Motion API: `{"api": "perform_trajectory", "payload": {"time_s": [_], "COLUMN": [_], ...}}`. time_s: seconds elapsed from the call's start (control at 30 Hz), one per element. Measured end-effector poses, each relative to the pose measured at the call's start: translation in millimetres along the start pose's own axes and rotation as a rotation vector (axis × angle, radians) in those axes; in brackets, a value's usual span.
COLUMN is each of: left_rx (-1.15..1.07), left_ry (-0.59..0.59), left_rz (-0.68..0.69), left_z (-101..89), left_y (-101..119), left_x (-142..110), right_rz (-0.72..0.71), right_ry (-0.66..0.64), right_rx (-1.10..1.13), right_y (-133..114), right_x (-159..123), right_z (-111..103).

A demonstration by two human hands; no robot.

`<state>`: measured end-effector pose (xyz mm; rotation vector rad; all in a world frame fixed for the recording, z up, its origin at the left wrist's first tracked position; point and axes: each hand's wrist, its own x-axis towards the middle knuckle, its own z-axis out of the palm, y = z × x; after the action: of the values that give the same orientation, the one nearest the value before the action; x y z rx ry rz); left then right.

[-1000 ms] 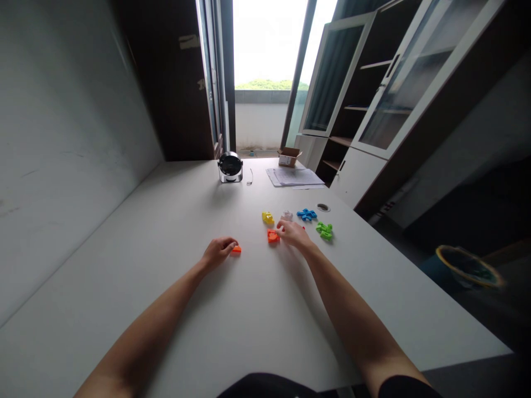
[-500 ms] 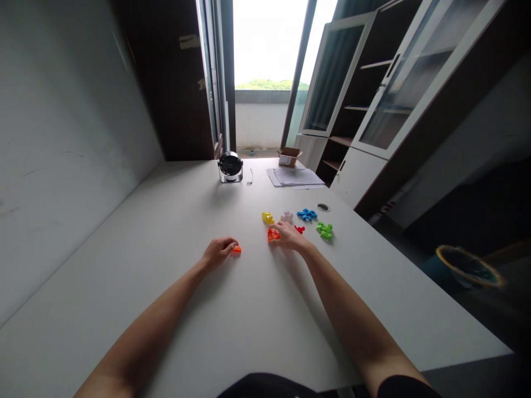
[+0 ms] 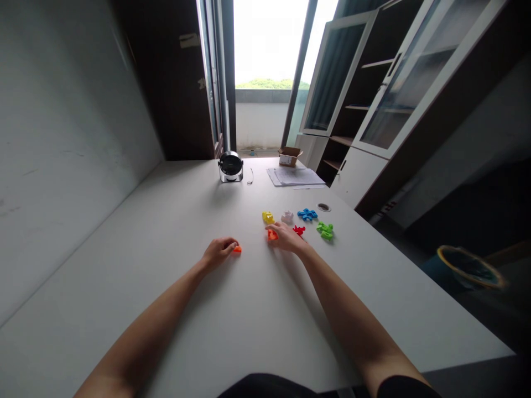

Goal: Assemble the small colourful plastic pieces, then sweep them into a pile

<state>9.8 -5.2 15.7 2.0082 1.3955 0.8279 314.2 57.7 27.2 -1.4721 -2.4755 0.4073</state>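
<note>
My left hand (image 3: 218, 252) rests on the white table with its fingers closed on a small orange plastic block (image 3: 237, 250), whose right end shows past the fingertips. To the right, my right hand (image 3: 287, 237) has its fingers curled around a little group of orange plastic pieces (image 3: 272, 235); the hand partly covers them. Close behind those fingers lie yellow pieces (image 3: 268, 217) and whitish pieces (image 3: 287, 216). Red pieces (image 3: 298, 230) lie beside the right hand, partly hidden. Farther right are blue pieces (image 3: 307, 214) and green pieces (image 3: 325, 230).
Toward the table's (image 3: 199, 210) far edge stand a round black-and-silver device (image 3: 230, 167) and an open cardboard box (image 3: 289, 157). Papers (image 3: 296, 177) lie before the box. A round cable hole (image 3: 323, 207) is near the right edge. Cabinets (image 3: 360, 160) stand beyond.
My right hand has shifted slightly left over the orange pieces, covering more of them, and more of the red pieces shows. My left hand stays in place with its orange block.
</note>
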Motion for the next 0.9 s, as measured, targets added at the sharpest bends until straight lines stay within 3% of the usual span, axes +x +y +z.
{"api": "perform_trajectory", "payload": {"time_s": [0.4, 0.9], "left_rx": [-0.002, -0.006], "left_ry": [-0.01, -0.005], "left_rz": [-0.006, -0.017], "left_z": [-0.4, -0.5], "left_y": [-0.2, 1.7], "left_x": [-0.2, -0.7], "right_rz": [-0.076, -0.062], "right_ry": [-0.018, -0.022], "right_rx": [0.01, 0.028], "right_y": [8.4, -0.6], "right_x": [-0.2, -2.6], "right_z": [0.8, -6.2]}}
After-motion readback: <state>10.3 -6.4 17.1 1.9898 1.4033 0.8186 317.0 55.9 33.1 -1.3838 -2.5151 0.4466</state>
